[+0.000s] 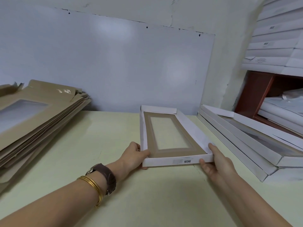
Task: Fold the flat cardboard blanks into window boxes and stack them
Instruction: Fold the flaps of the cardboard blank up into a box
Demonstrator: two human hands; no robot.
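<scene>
Window box (157, 162) at table (114, 136) centre, open side up, brown window frame inside; resting or lifted, cannot tell. Left hand (133, 155) grips near-left corner, thumb over wall. Right hand (216, 163) grips near-right corner. Flat blanks pile (37, 118) at table left end. Folded box stack (242, 145) at table right end.

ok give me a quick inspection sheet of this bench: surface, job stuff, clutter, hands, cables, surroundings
surface: pale green table, a few small dark marks.
job's things: one folded window box, open side up, mid-table; pile of flat blanks at left; stack of folded boxes at right.
clutter: nothing seen.
grippers: left hand grips the box's near left corner; right hand grips its near right corner; watch and gold bangles on the left wrist.
cables: nothing seen.
surroundings: grey wall panel behind; white boxes stacked on a brown shelf unit at far right.
</scene>
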